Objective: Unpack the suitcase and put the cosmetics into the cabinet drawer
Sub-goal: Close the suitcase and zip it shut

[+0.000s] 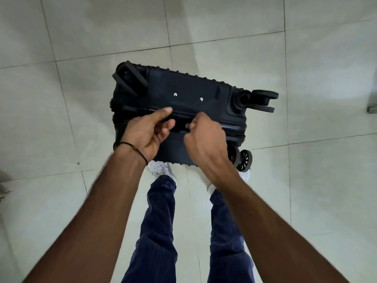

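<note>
A dark navy hard-shell suitcase (189, 92) stands upended on the tiled floor, its wheeled bottom facing up at me, and it is closed. My left hand (149, 131) grips the zipper seam at the left of the bottom panel, thumb on top. My right hand (204, 137) pinches a small metal zipper pull (187, 126) near the middle of the seam. No cosmetics or cabinet drawer are in sight.
Three wheels stick out: one at the top left (130, 76), one at the right (263, 101), one lower right (243, 160). My legs in blue jeans and white shoes (161, 170) stand right behind the case. A metal object (372, 109) shows at the right edge.
</note>
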Action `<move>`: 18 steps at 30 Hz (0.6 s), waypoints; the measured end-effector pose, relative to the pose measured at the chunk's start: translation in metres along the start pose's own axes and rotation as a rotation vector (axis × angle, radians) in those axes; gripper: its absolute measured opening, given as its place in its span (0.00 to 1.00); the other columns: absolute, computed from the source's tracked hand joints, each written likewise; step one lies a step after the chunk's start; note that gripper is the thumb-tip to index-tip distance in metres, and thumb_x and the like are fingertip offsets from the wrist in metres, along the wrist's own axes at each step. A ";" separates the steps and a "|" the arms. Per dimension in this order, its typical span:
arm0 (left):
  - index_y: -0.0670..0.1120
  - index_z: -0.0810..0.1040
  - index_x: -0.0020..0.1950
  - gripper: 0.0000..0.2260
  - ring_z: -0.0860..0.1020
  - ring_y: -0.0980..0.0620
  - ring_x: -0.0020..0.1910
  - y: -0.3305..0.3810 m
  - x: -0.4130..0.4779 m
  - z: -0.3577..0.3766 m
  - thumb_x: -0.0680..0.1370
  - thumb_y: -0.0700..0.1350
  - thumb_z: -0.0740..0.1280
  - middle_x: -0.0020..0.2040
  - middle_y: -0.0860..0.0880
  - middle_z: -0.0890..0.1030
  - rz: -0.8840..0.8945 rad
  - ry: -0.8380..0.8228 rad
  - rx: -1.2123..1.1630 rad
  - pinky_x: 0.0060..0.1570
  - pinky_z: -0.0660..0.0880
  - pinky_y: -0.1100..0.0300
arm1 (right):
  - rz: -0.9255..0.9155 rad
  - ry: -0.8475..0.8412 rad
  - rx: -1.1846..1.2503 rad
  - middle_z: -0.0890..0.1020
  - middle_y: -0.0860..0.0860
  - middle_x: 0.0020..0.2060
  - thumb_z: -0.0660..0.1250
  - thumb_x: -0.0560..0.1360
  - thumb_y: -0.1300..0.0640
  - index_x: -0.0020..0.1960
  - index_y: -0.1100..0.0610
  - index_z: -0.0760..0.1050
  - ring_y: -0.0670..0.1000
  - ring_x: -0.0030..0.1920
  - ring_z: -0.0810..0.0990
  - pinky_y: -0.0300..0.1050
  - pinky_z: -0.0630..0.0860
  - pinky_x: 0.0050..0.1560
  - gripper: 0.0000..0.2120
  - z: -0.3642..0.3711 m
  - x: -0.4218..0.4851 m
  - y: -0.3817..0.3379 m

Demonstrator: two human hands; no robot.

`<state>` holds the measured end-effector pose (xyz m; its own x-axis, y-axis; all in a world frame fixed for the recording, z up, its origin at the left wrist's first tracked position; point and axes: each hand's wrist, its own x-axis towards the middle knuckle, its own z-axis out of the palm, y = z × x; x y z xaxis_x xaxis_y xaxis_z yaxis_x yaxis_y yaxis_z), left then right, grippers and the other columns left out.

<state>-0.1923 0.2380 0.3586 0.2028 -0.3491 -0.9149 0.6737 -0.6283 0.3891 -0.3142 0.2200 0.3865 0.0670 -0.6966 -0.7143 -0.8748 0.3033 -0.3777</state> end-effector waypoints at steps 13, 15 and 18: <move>0.44 0.67 0.71 0.34 0.75 0.55 0.37 0.069 0.020 -0.065 0.71 0.57 0.75 0.49 0.49 0.77 0.341 0.318 0.652 0.34 0.72 0.62 | -0.007 0.145 0.198 0.78 0.50 0.39 0.58 0.82 0.59 0.50 0.54 0.71 0.53 0.40 0.75 0.45 0.63 0.37 0.05 0.006 0.006 0.031; 0.51 0.79 0.57 0.17 0.74 0.56 0.37 0.062 0.017 -0.066 0.73 0.58 0.72 0.45 0.50 0.79 0.439 0.202 0.779 0.39 0.73 0.60 | 0.023 0.175 0.213 0.78 0.50 0.41 0.58 0.82 0.58 0.52 0.55 0.73 0.52 0.41 0.74 0.45 0.61 0.37 0.06 0.001 0.008 0.031; 0.51 0.82 0.45 0.14 0.74 0.59 0.33 0.048 0.016 -0.063 0.74 0.61 0.70 0.37 0.50 0.79 0.582 0.137 0.933 0.40 0.73 0.59 | 0.015 0.188 0.215 0.80 0.54 0.45 0.57 0.82 0.57 0.55 0.58 0.74 0.55 0.43 0.77 0.44 0.66 0.41 0.08 -0.004 0.009 0.026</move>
<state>-0.1121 0.2465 0.3559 0.4297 -0.7178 -0.5478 -0.3383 -0.6905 0.6394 -0.3385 0.2190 0.3729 -0.0533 -0.7934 -0.6064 -0.7517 0.4316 -0.4987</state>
